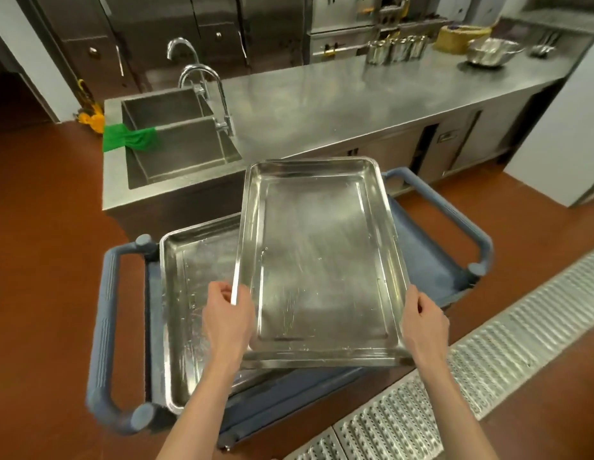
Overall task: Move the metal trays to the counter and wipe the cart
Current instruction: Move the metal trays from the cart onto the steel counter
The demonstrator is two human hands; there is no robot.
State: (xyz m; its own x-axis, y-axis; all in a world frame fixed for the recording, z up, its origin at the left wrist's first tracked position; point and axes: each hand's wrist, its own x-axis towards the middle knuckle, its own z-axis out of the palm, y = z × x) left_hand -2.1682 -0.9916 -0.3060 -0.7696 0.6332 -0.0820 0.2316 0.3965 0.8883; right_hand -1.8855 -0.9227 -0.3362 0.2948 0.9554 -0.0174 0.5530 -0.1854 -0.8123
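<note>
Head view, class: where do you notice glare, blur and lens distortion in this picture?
Head view: glare streaks the lifted tray and the counter; the wide lens bows the floor grate and cart handle; the far bowl and canisters look soft.

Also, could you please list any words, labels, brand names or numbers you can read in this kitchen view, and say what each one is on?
None can be read.
A small plate on the cabinet front under the counter: too blurred to read.
The held tray, the tray on the cart, the blue cart and the green cloth on the sink edge: no visible lettering.
</note>
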